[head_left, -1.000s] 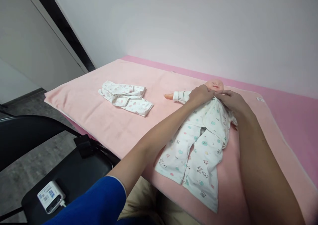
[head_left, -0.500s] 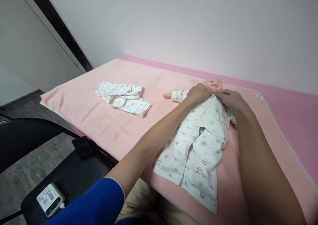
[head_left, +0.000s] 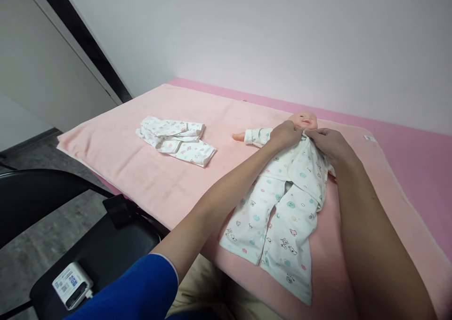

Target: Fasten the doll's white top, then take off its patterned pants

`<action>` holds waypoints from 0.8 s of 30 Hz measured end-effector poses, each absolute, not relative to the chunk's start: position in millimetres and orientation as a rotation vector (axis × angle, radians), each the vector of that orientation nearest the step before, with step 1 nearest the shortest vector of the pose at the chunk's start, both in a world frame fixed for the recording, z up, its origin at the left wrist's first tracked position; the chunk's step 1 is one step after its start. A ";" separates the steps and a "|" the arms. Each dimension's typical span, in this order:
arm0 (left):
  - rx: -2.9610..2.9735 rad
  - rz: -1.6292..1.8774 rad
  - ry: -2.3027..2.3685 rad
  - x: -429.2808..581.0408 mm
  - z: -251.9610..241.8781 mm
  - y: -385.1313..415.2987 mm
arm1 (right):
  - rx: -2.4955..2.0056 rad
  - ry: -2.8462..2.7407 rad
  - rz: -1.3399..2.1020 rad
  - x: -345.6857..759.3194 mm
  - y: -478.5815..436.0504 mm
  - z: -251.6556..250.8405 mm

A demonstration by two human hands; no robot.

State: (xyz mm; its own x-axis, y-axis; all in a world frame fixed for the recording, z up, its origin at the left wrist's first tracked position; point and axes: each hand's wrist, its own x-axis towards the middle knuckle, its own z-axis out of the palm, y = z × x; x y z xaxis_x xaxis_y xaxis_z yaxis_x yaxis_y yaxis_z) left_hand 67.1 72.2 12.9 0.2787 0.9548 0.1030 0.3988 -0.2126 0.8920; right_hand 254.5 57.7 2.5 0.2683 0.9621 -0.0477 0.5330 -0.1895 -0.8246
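Observation:
A baby doll (head_left: 304, 119) lies on its back on a pink towel (head_left: 148, 169), dressed in a white printed top (head_left: 306, 165) and matching trousers (head_left: 271, 226). Both my hands meet just under the doll's chin. My left hand (head_left: 285, 135) pinches the top's collar on the left side. My right hand (head_left: 326, 141) pinches the collar from the right. One doll arm (head_left: 249, 136) sticks out to the left.
A second folded set of white printed baby clothes (head_left: 175, 139) lies on the towel to the left. A black chair (head_left: 70, 235) stands at the near left with a small white device (head_left: 69, 284) and a dark phone (head_left: 118, 210) on it. The wall is right behind.
Both hands stay at the doll's collar; the fingers shift only slightly. The view drifted a little.

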 end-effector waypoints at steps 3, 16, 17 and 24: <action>1.841 0.786 1.291 66.2 17.5 68.2 | -1.865 -1.365 0.739 254.9 59.6 1.1; 1.880 0.841 1.260 70.3 14.8 70.0 | -1.796 -1.349 0.549 241.9 58.8 -1.3; 1.879 0.847 1.255 70.9 14.1 70.2 | -1.787 -1.342 0.537 240.0 58.2 -1.0; 1.843 0.865 1.282 71.4 14.1 68.6 | -1.792 -1.370 0.485 229.6 48.3 7.6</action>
State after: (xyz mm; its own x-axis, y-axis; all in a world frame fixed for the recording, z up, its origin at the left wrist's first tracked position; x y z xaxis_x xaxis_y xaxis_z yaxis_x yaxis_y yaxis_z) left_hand 71.4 68.6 14.1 0.2802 0.9522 0.1220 0.4698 -0.2468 0.8476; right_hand 229.6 48.3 7.6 0.3370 0.9265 0.1672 0.6153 -0.0823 -0.7840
